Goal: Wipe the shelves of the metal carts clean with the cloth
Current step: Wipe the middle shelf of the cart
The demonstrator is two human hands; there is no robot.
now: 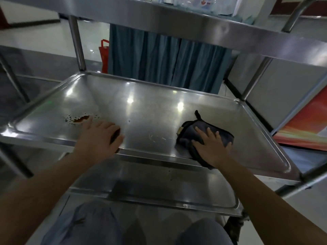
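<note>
A steel cart's middle shelf (145,103) lies in front of me. A brown spill with small droplets (80,119) marks its near left part. My left hand (99,135) lies flat on the shelf near the front rim, fingers straight, fingertips just right of the spill. A dark folded cloth (221,135) sits on the right part of the shelf, overhanging the front rim. My right hand (211,147) presses down on the cloth with fingers spread. Faint smears (159,137) show between the hands.
The cart's top shelf (194,27) hangs overhead and the bottom shelf (159,188) lies below. Upright posts (77,43) stand at the corners. Behind are a blue curtain (159,59), a red bag (104,55), and a red-orange panel (307,124) at right. My knees (123,227) are below.
</note>
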